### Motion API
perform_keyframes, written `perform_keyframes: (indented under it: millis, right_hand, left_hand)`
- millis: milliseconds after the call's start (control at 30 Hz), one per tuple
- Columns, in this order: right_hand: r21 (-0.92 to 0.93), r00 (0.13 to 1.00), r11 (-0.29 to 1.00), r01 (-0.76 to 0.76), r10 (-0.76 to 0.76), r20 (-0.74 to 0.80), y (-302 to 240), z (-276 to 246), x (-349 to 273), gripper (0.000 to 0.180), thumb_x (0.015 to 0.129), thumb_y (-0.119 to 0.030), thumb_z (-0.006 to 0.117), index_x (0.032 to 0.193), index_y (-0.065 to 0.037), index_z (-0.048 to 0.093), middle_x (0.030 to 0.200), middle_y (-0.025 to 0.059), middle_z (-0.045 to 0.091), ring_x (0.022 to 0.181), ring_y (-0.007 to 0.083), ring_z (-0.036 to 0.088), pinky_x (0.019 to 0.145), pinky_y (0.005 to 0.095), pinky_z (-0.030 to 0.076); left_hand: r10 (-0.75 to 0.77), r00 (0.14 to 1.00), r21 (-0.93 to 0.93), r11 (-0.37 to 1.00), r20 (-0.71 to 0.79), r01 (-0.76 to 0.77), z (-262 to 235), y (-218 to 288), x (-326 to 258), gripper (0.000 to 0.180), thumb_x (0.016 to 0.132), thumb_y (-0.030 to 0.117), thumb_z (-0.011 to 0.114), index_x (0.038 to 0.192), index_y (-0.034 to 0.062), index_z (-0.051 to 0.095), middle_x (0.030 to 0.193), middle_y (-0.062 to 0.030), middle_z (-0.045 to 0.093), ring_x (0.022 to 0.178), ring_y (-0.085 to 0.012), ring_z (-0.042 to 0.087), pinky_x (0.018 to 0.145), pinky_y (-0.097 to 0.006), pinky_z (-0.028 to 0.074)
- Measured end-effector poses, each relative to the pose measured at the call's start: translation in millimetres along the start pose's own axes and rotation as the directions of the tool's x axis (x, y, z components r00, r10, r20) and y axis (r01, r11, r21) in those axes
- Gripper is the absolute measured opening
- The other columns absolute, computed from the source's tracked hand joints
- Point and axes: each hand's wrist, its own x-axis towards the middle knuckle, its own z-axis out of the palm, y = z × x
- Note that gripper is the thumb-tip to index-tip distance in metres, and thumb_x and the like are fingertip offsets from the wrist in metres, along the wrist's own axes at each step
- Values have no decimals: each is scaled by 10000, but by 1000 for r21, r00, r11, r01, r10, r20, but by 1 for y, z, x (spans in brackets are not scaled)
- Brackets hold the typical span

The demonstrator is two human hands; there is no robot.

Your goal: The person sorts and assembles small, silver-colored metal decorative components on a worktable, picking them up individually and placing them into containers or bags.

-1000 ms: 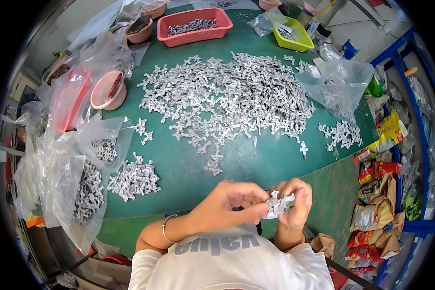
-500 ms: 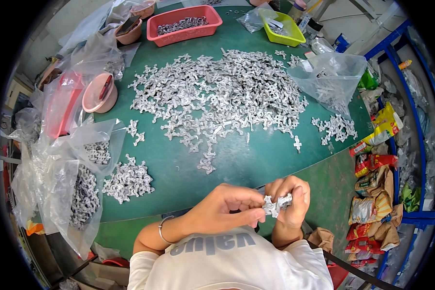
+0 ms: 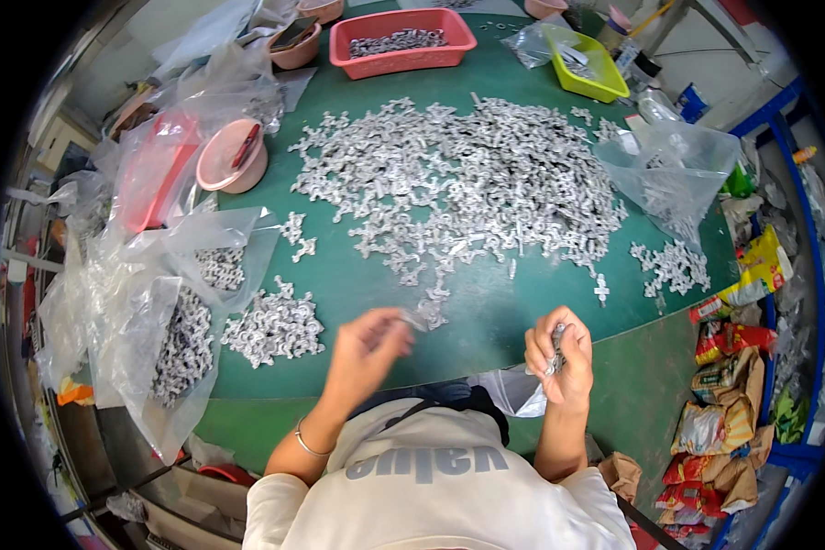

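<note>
Two hands apart: left hand (image 3: 365, 344) blurred, grip unclear; right hand (image 3: 562, 359) clenched round half-hidden metal piece (image 3: 555, 348).

The small cross-shaped parts in the big heap (image 3: 458, 183) look like bright, silvery metal with a dull sheen, as does the piece in the right hand (image 3: 559, 353). The table top (image 3: 357, 275) is a matt green, smooth covering. The bags (image 3: 156, 321) at the left are thin clear plastic (crinkled, glossy). The red tray (image 3: 403, 41) and pink bowl (image 3: 234, 156) look like smooth plastic.
</note>
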Motion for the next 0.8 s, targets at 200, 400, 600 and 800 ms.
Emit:
perform_keyframes:
  millis: [200,400,600,800]
  right_hand:
    - [-234,975,952,-199,168,-145,23,-13,12,104,833,-82,554,865,15,535,556,6,416,435,79,397,366,199,285]
    - [-595,961,755,-277,218,-172,37,-13,20,95,771,-41,622,854,1,604,611,-27,502,468,27,428,409,181,310]
    - [-765,973,607,-216,203,-114,45,-5,19,126,751,-52,645,871,-19,624,602,-39,505,488,24,438,430,182,331]
    - [-757,964,601,-256,217,-153,45,-6,19,133,762,-66,639,886,-20,622,600,-38,499,486,25,434,433,185,331]
  left_hand:
    - [293,896,883,429,-333,188,-80,-40,-10,210,778,42,554,977,-24,543,738,-156,535,595,-278,516,562,-364,427]
    - [538,838,909,390,-92,-150,-33,-39,2,316,753,58,581,1052,0,499,943,-194,492,852,-350,500,744,-400,425]
    - [343,935,824,501,92,-265,20,-67,33,356,700,80,643,1025,0,521,1014,-140,480,912,-310,474,759,-385,389]
    - [412,910,671,686,-40,-281,9,-74,36,140,722,57,633,848,2,607,794,-98,557,749,-267,544,656,-354,425]
